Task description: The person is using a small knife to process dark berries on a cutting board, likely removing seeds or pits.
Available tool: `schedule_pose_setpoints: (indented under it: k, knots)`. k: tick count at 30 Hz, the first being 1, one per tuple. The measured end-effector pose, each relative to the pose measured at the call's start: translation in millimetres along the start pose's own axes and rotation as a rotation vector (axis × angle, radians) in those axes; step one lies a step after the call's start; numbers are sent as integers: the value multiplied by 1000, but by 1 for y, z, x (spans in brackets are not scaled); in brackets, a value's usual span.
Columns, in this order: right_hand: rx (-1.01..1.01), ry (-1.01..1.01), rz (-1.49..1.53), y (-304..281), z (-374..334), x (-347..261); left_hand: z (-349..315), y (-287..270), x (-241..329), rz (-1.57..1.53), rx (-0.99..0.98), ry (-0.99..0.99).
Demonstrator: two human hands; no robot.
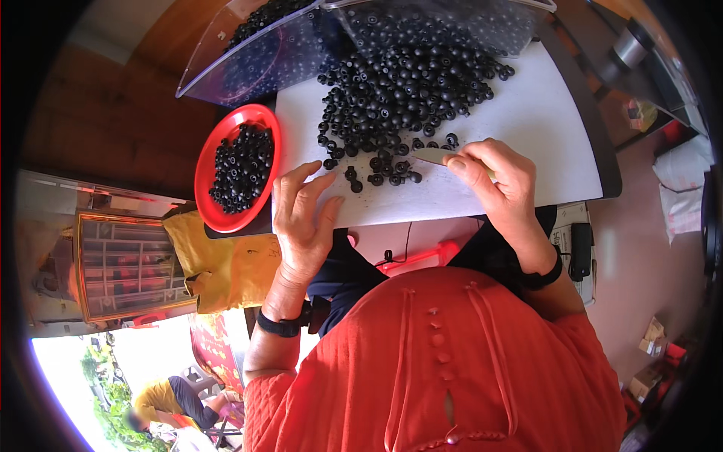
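Observation:
A heap of small round black plastic pieces (pixel 399 90), some with a hole or a short neck showing, spreads over a white board (pixel 542 128). Pinched between thumb and fingers of my right hand (pixel 501 181) is a thin flat blade (pixel 431 155), its handle mostly hidden in the grip. Its tip reaches a few loose black pieces (pixel 388 169) pulled toward me from the heap. My left hand (pixel 303 215) rests at the board's near left, fingers spread and holding nothing. Left of it sits a red plate (pixel 203 188) filled with more black pieces.
Clear plastic bins (pixel 263 64) holding black pieces stand at the far side of the board. Yellow wrapping (pixel 226 264) and a framed panel (pixel 132 260) are at the left. At lower left, a person in yellow (pixel 158 399) sits. Boxes (pixel 645 380) lie at right.

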State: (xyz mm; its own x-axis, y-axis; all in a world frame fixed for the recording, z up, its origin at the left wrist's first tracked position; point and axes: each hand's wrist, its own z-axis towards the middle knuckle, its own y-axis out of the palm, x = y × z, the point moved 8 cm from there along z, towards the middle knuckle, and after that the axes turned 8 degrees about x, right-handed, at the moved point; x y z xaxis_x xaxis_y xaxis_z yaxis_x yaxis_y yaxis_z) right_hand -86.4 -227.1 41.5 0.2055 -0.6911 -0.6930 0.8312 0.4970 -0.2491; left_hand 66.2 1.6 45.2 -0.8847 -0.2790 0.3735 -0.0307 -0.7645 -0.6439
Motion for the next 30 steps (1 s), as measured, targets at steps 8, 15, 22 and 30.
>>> schedule_pose_setpoints:
  k: [8,15,22,30]
  knots:
    - [5,-33,-7,1,-2,-1,8,8,24,-10,-9,54]
    - [6,-70,-22,1,-1,-4,4,6,17,40,-7,49]
    - [1,-51,-27,0,-1,-4,5,8,21,7,-32,56]
    - [1,-98,-61,2,-3,-6,19,19,20,11,-182,131]
